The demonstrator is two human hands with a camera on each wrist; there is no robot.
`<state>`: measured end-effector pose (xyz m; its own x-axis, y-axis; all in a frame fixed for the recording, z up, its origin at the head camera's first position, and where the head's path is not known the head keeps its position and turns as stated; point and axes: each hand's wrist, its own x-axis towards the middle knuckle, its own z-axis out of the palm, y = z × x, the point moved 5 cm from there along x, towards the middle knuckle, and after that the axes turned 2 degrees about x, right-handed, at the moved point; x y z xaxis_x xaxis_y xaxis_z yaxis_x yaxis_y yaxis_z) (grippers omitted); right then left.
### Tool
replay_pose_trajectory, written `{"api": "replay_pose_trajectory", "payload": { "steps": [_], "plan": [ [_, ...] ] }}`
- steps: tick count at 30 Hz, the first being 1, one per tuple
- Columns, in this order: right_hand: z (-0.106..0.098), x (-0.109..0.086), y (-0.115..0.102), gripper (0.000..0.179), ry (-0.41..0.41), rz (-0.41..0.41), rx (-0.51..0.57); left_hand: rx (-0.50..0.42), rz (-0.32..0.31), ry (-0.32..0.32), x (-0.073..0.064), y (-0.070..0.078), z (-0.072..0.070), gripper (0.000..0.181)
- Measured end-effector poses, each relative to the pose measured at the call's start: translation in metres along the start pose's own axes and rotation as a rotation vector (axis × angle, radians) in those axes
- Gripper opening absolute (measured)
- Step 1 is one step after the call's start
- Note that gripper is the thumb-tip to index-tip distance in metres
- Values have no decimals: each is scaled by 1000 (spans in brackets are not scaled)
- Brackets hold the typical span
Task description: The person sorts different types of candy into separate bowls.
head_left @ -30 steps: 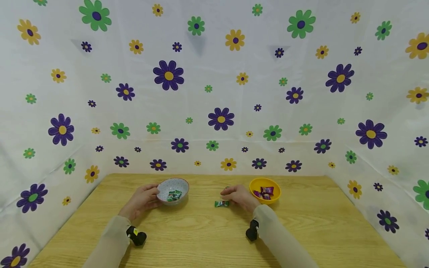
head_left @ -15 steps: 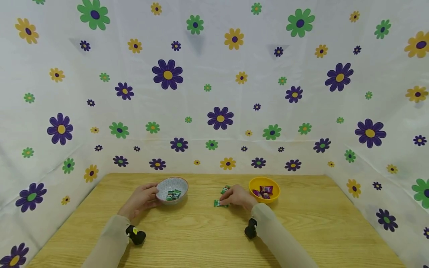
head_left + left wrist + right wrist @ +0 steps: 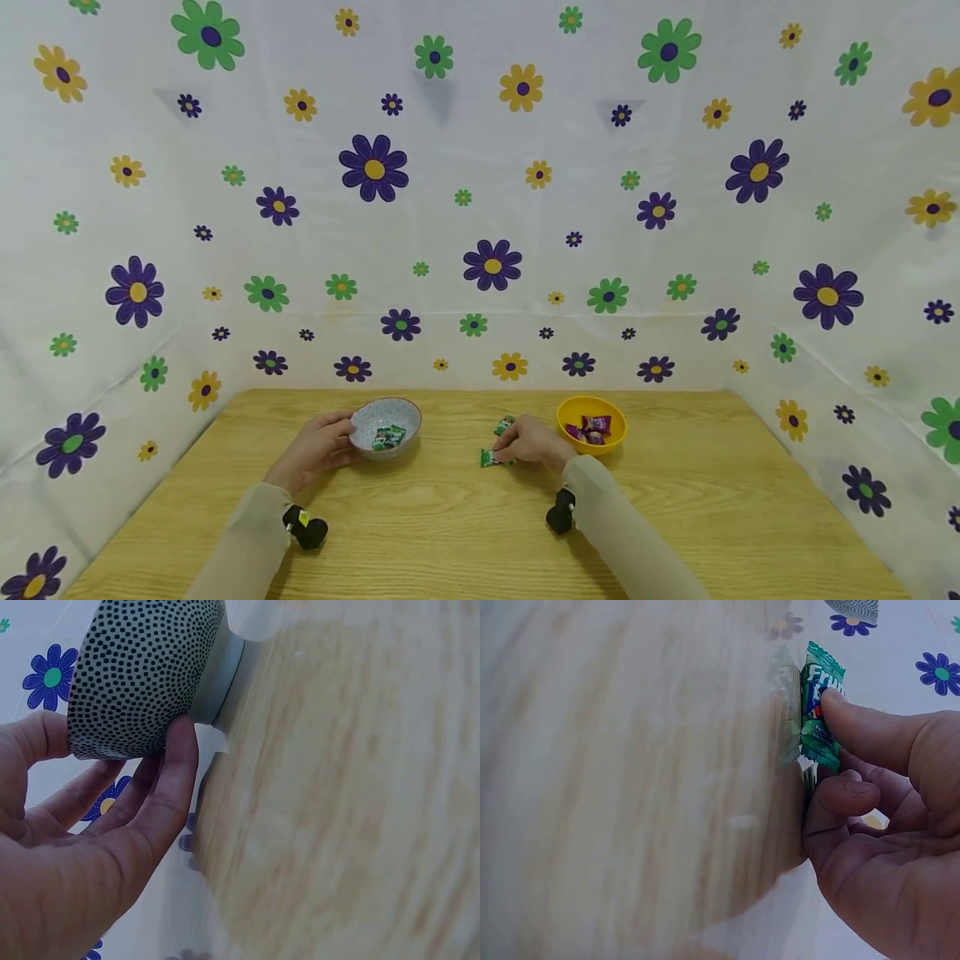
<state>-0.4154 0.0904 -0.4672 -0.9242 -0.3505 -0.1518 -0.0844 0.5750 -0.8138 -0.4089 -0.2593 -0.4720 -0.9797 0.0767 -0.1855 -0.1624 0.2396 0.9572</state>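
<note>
At the left, my left hand point(image 3: 322, 450) holds a patterned bowl point(image 3: 365, 422) by its near-left side, thumb at the rim and fingers against the dotted outer wall point(image 3: 142, 675). A few green-wrapped candies point(image 3: 388, 437) lie inside this bowl. My right hand point(image 3: 536, 446) is low over the table, its thumb and fingers pinching a green-wrapped candy point(image 3: 821, 697) with white lettering. Part of that candy is hidden under the thumb. Just behind the fingers lies another green candy point(image 3: 504, 425), partly covered by the hand in the head view.
A yellow bowl point(image 3: 622, 435) with several purple-wrapped candies point(image 3: 596, 424) stands right beside the right hand. The wooden table point(image 3: 450, 533) ends at a white flowered cloth point(image 3: 450, 233) at the back and sides.
The right hand has come down and slightly left onto the nearer green candy and now pinches it. The other green candy shows more behind the hand. The left hand stays at the bowl.
</note>
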Motion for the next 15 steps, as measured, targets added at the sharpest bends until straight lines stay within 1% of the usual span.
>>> {"api": "replay_pose_trajectory", "payload": {
  "steps": [3,7,10,15],
  "plan": [
    [0,0,-1,10,-10,1,2,-8,5,-3,-1,1,0,54],
    [1,0,-1,11,-22,4,16,-17,-5,9,-3,0,0,54],
    [0,1,-1,12,-21,-3,31,-19,-14,17,-2,-1,0,54],
    [-1,3,-1,15,-15,6,78,-42,-9,9,1,-1,0,55]
  ]
}}
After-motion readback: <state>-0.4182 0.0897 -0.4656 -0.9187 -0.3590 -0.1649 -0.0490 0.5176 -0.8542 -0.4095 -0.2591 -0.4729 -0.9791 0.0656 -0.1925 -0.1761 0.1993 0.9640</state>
